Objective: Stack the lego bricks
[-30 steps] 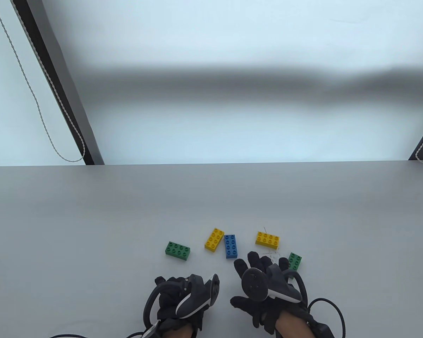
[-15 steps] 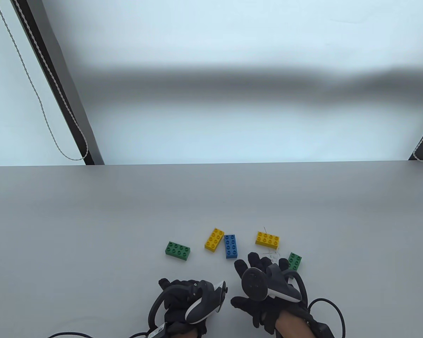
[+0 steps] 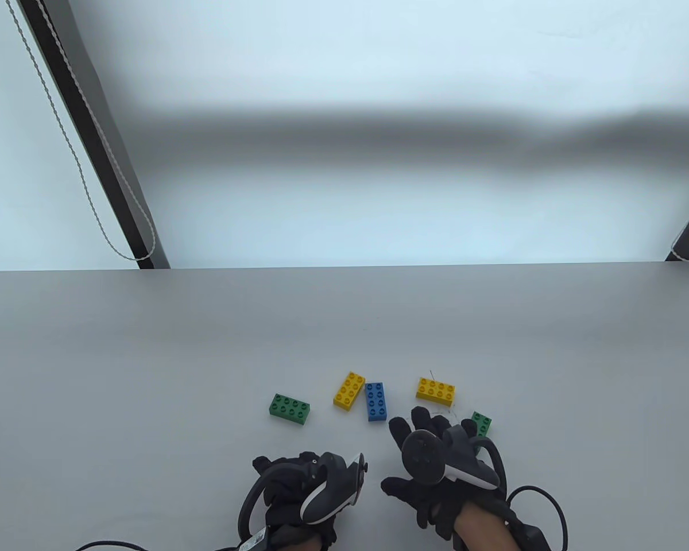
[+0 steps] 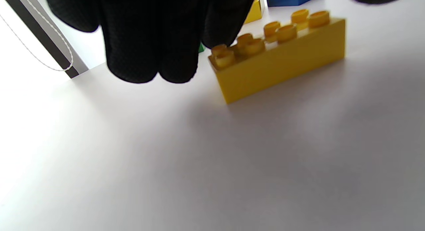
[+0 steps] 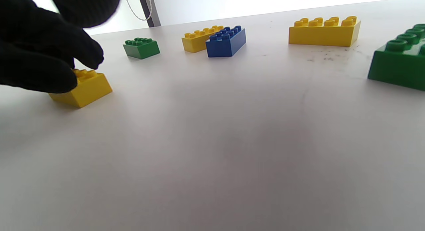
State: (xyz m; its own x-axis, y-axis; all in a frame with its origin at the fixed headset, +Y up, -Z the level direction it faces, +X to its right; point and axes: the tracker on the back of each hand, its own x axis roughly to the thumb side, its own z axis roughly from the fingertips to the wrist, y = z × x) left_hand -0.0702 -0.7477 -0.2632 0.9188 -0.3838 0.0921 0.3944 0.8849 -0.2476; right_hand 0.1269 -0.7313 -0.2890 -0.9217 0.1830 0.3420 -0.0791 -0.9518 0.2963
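Note:
Bricks lie on the grey table [image 3: 149, 344]: a green one [image 3: 290, 408], a yellow one [image 3: 349, 390] beside a blue one [image 3: 376, 401], another yellow one [image 3: 436, 391], and a green one [image 3: 482, 423] partly behind my right hand [image 3: 430, 427]. That hand is open, fingers spread, holding nothing. My left hand [image 3: 298, 476] is low at the near edge. A third yellow brick [image 4: 279, 55] stands on the table under its fingers [image 4: 146, 58]; in the right wrist view this brick [image 5: 86, 88] is touched by gloved fingers [image 5: 49, 68]. I cannot tell whether it is gripped.
The table's far edge runs across the middle of the table view. A black post [image 3: 92, 143] with a hanging cord [image 3: 80, 172] stands beyond it at the left. Glove cables [image 3: 540, 505] trail at the near edge.
My left hand has turned and shifted a little right and lower. My right hand has moved slightly forward and right, covering more of the right green brick. The bricks have not moved.

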